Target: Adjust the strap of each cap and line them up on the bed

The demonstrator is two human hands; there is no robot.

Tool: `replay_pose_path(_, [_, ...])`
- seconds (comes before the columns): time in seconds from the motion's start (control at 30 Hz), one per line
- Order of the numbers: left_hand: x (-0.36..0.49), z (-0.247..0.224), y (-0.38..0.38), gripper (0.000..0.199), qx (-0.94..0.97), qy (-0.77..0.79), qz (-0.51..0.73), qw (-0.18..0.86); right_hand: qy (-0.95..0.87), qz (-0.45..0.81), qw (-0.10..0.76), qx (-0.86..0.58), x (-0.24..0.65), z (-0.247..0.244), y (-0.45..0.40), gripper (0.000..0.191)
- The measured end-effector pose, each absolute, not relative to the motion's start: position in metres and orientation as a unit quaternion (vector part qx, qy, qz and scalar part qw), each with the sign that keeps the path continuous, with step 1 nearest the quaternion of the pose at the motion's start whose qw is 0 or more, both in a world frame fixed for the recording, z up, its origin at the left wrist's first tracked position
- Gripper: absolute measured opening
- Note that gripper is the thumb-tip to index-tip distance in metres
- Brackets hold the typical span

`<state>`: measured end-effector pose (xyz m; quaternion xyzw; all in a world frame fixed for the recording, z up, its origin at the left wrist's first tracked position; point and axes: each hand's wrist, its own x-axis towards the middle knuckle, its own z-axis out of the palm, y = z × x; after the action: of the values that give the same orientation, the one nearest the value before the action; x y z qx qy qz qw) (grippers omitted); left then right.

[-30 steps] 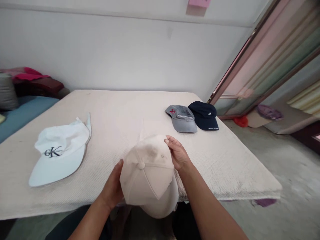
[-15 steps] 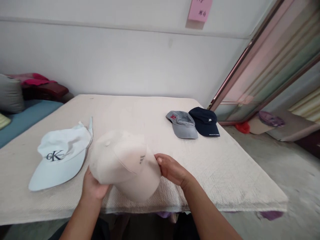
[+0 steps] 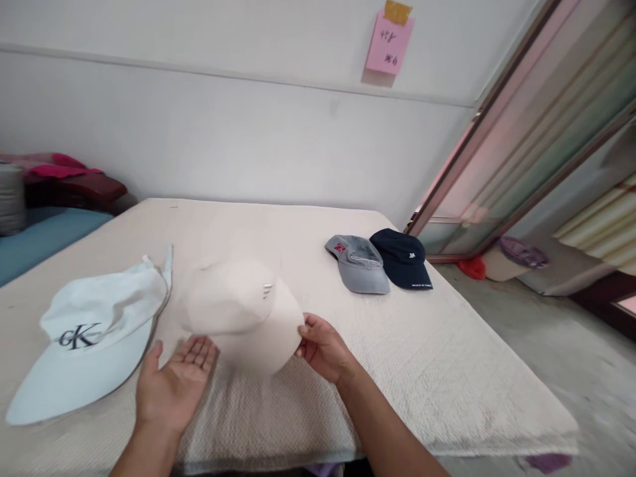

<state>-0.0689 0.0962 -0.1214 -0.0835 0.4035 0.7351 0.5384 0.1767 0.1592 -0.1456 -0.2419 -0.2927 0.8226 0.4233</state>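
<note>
A cream cap (image 3: 233,298), somewhat blurred, is in the middle of the cloth-covered table, its brim toward the right. My right hand (image 3: 320,344) pinches the edge of that brim between thumb and fingers. Palm up and fingers spread, my left hand (image 3: 176,381) is at the cap's lower left edge; whether the fingertips touch it I cannot tell. To the left lies a white cap (image 3: 106,331) with black CK letters. A grey cap (image 3: 362,264) with a red mark and a dark navy cap (image 3: 402,258) lie side by side at the back right, touching.
The table (image 3: 422,384) has a pale textured cloth. Behind it stands a white wall with a pink note (image 3: 390,45). A blue cushioned seat (image 3: 50,232) is at the left; a sliding door and a bin (image 3: 504,262) are at the right.
My left hand has let go of the cream cap and opened, palm up. The cap has turned and shifted slightly up and left, with my right hand still on its brim. The view has tilted upward.
</note>
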Motion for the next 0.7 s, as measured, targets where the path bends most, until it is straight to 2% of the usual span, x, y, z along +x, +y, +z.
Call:
replay_pose_path(0.13, [-0.059,-0.122,0.098,0.028,-0.052,0.402,0.696,0.593,-0.275,0.754,0.521,-0.29,0.182,-0.149,0.203,0.023])
replay_pose_path(0.33, [-0.047,-0.118,0.099,0.019,-0.043,0.428,0.665,0.61,-0.227,0.647,0.624,-0.375,0.197,-0.172,0.273,0.03])
replay_pose_path(0.5, [-0.045,-0.121,0.098,0.018,-0.038,0.435,0.65,0.622,-0.205,0.595,0.631,-0.453,0.202,-0.186,0.3,0.033])
replay_pose_path(0.7, [-0.047,-0.123,0.097,0.015,-0.041,0.435,0.669,0.601,-0.215,0.561,0.609,-0.518,0.195,-0.182,0.294,0.024])
